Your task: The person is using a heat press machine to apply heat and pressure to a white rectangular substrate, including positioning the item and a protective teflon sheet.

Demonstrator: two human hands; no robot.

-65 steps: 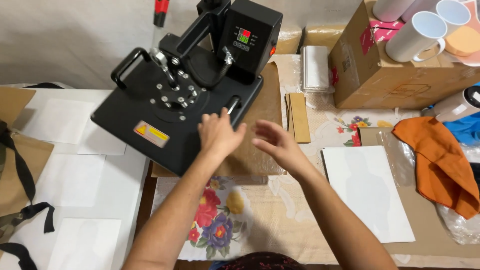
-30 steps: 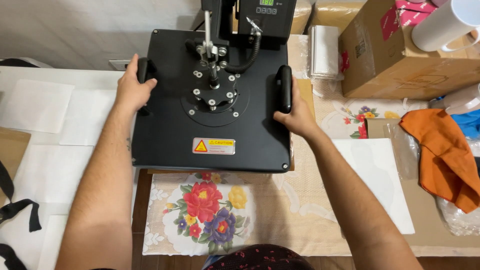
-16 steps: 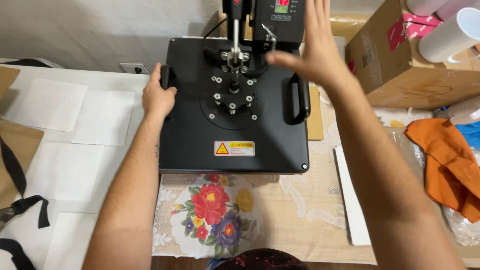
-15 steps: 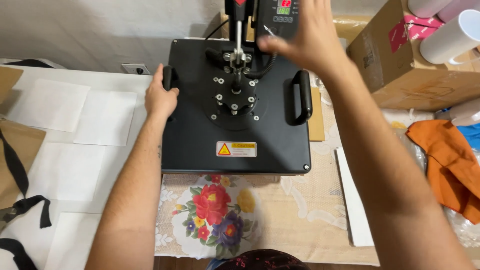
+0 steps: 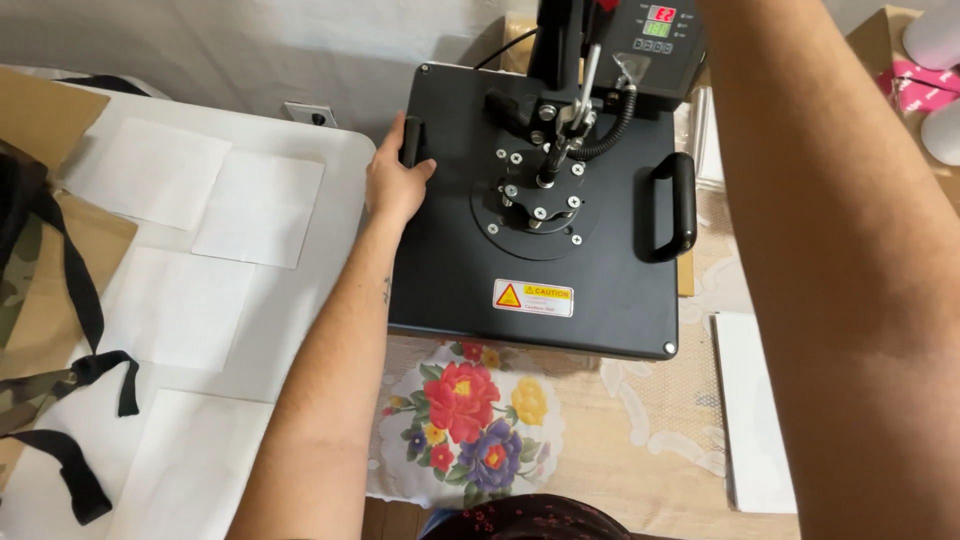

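The heat press sits squarely at the far middle of the table, its black upper platen lying flat and level over the base, so the plate appears already swung into line; whether it is clamped down cannot be told, since the lever runs out of the top of the view. The left hand is closed around the left side handle of the platen, fingers wrapped over the grip. The right forearm rises across the right of the view and the right hand is out of frame above, so its state cannot be told; the right side handle stands free. Judged from this, positioning looks done and any pressing stroke remains open. Materials: the platen is matt black painted metal, square with rounded corners, with a round bolted hub, a coiled cable and a yellow-and-white warning label. The control box behind shows lit digits. Beneath lies a flowered cloth over a lace-patterned cover. White paper sheets lie flat at the left, beside camouflage fabric with black straps.
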